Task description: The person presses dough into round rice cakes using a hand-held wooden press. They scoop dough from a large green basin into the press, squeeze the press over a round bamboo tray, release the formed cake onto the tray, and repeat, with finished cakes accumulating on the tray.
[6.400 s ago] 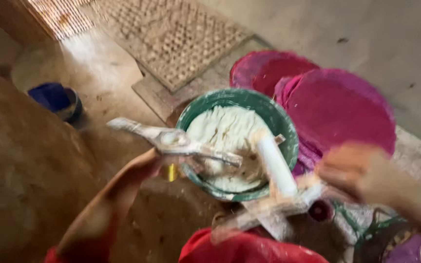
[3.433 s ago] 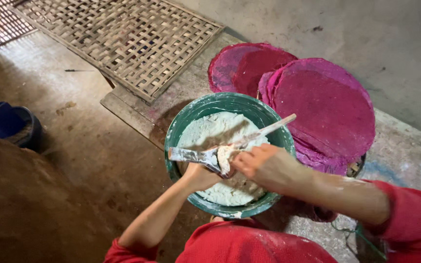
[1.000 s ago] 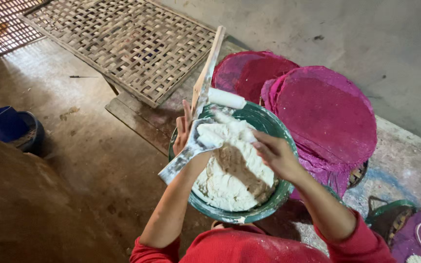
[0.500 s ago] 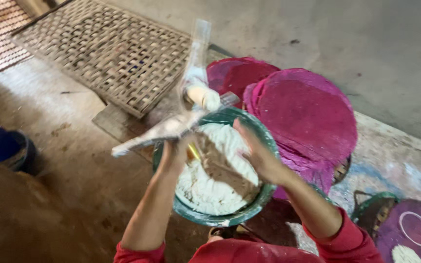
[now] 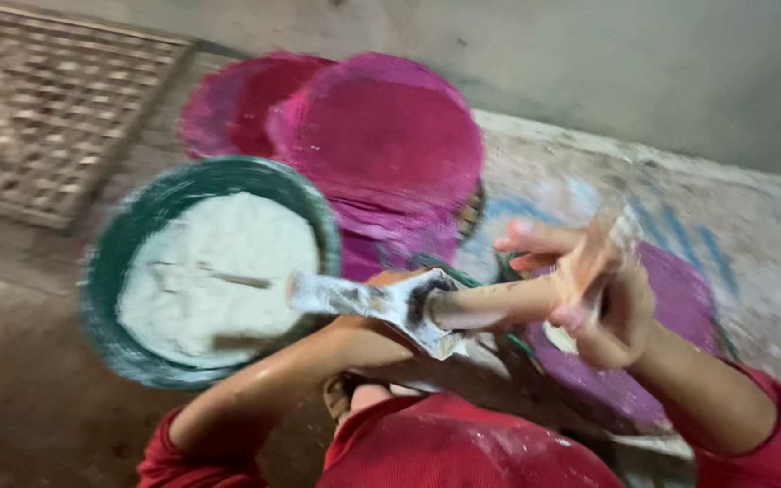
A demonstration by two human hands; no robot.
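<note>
Two hands meet over the person's lap, at about five o'clock from the green basin (image 5: 115,271). The right hand (image 5: 603,303) is curled around the far end of a pale rolling pin (image 5: 499,307), its first fingers stretched out toward nine o'clock while the others wrap the wood. The left hand (image 5: 368,339) sits under a white-smeared flat scraper (image 5: 363,303), which lies across the near end of the pin; blur hides the fingers, so whether that hand pinches the blade or only props it cannot be told.

The basin stands at nine o'clock from the hands, on the ground, filled nearly to the rim with white dough (image 5: 219,280) whose surface shows drag marks. At twelve o'clock lie several stacked magenta round mats (image 5: 381,145), overlapping, and another purple disc (image 5: 671,307) lies under the right hand on the paint-streaked slab (image 5: 752,244). A woven bamboo tray (image 5: 47,99) rests at ten o'clock, well apart.

Judging from the scraper's place against the pin, the step in hand looks like cleaning or loading the pin with the blade, away from the basin. A steady stroke along the pin would need the right hand to keep the wood level and the left to hold the blade edge flat against it.
</note>
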